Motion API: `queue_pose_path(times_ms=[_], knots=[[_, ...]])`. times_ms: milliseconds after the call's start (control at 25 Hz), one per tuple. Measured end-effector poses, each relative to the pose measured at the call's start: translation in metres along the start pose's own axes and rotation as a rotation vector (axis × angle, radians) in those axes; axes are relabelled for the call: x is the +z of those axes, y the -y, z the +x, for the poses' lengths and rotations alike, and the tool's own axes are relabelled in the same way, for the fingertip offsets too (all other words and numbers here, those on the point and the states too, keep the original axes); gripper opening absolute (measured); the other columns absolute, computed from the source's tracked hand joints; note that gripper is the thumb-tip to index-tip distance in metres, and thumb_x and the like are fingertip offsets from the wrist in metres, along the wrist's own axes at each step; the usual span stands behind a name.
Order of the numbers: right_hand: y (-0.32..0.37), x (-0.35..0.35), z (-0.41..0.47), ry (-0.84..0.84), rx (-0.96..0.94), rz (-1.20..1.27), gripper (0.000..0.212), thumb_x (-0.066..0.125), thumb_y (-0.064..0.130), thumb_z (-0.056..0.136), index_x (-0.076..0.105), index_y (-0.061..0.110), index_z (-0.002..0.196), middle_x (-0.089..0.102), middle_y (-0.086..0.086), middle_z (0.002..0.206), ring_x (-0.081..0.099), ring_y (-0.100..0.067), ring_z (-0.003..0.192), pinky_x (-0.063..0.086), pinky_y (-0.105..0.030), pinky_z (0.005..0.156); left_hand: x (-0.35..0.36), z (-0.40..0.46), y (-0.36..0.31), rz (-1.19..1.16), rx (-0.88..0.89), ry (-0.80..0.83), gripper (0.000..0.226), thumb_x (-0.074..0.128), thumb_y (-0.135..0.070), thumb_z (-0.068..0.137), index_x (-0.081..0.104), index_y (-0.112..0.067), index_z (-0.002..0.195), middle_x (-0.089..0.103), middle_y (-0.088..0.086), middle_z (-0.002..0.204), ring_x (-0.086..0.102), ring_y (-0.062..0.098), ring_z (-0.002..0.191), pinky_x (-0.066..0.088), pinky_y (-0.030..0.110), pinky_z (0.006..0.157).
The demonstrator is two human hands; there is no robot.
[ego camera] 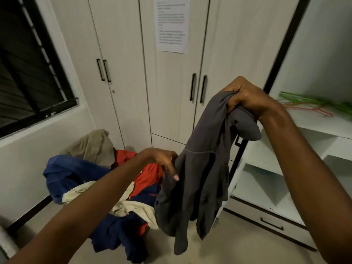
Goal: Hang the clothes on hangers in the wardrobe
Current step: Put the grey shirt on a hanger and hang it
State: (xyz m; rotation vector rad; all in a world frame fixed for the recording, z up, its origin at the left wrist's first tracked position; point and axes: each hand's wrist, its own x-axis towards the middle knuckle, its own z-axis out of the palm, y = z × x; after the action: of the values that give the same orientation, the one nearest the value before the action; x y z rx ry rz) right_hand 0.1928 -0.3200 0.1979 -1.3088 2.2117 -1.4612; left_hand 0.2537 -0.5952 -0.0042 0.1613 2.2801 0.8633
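Crumpled grey garment (198,168), perhaps a shirt

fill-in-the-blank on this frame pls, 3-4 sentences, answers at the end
1. The right hand grips the top of a ____ garment.
2. The left hand touches the garment lower down, with its fingers pointing ____.
3. The green hangers lie on a ____ of the open wardrobe.
4. A printed ____ is stuck on a closed wardrobe door.

Answers: grey; down; shelf; paper
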Motion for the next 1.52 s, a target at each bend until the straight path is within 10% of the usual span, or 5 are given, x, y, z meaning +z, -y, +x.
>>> queue_pose_path(times_ms=[200,360,760,1000,1520], knots=[[-0.002,-0.037,-0.062,-0.279,-0.068,0.203,0.049,0.049,-0.01,0.06,0.084,0.02,0.077,0.077,-0.002,0.077,0.071,-0.022,0.072,0.057,-0.031,0.07,0.047,0.023,-0.043,-0.115,0.039,0.216,0.051,0.073,0.013,0.082,0.061,-0.016,0.122,0.077,0.0,0.106,0.075,0.017,0.09,0.059,0.023,0.066],[-0.007,-0.069,-0.095,-0.405,-0.128,0.175,0.049,0.051,-0.016,0.072,0.083,0.019,0.082,0.078,-0.002,0.086,0.072,-0.022,0.082,0.058,-0.034,0.08,0.067,0.038,-0.105,-0.151,0.144,0.349,0.055,0.079,0.008,0.081,0.063,-0.022,0.125,0.072,-0.004,0.123,0.066,0.019,0.119,0.056,0.041,0.101],[-0.047,-0.174,-0.208,-0.764,-0.023,0.394,0.048,0.048,-0.014,0.086,0.082,0.018,0.073,0.078,-0.002,0.088,0.073,-0.02,0.086,0.058,-0.032,0.08,0.108,0.078,-0.179,-0.426,0.35,-0.081,0.104,0.086,-0.074,0.052,0.063,0.003,0.119,0.072,0.016,0.108,0.07,0.029,0.095,0.06,0.037,0.075],[-0.078,-0.238,-0.275,-0.855,0.099,0.253,0.052,0.04,-0.017,0.075,0.076,0.017,0.064,0.078,-0.006,0.087,0.071,-0.025,0.087,0.059,-0.035,0.084,0.126,0.097,-0.277,0.308,0.414,-0.655,0.011,0.076,-0.029,0.085,0.074,-0.019,0.086,0.069,-0.004,0.073,0.067,0.015,0.069,0.051,0.032,0.062],[-0.133,-0.281,-0.407,0.012,0.373,0.469,0.081,0.074,0.003,0.072,0.046,0.003,0.148,0.053,-0.024,0.147,0.052,-0.038,0.133,0.045,-0.049,0.11,0.093,0.212,-0.461,-0.304,0.52,-0.943,0.024,0.046,-0.024,0.081,0.066,-0.012,0.088,0.071,0.01,0.091,0.067,0.029,0.085,0.059,0.047,0.077]])
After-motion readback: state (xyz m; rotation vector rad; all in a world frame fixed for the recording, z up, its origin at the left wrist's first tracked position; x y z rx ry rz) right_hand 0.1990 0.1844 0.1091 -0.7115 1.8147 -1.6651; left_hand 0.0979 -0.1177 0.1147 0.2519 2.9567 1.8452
